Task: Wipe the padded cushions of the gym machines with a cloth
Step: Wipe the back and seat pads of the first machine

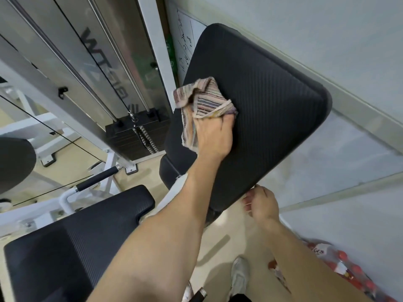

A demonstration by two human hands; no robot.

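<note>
**Entry: gym machine, back cushion under wipe**

From the head view I log 2 hands and 2 black cushions of the same machine.

1. Left hand (214, 136): closed around a bunched striped cloth (205, 101) and pressing it flat against the back cushion (272, 101). The thumb lies on the cloth's right edge. Loose folds of the cloth stick out above the hand and hang past the cushion's left edge.
2. Right hand (262, 203): fingers curled at the back cushion's lower corner, thumb touching its edge. I read this as a grip on that corner.
3. Back cushion: large, ribbed texture, rounded corners, tilted across the frame, close to the pale wall behind it.
4. Seat cushion (76, 247): same ribbed black surface, lower left, apart from both hands.

Other stock in view:
- Weight stack (135, 136) inside a white frame, left of the back cushion, with thin cables (72, 46) running down to it.
- Black-gripped handle (96, 178) on a white bar, between the weight stack and the seat cushion.
- Part of 1 round dark pad (15, 162) at the left edge.
- Whiteboard (187, 40) with handwriting that I cannot read, behind the back cushion's top.
- 1 grey shoe (239, 275) on the beige floor (226, 232).
- Wrapped pack of red-capped bottles (349, 267) at lower right.
</note>
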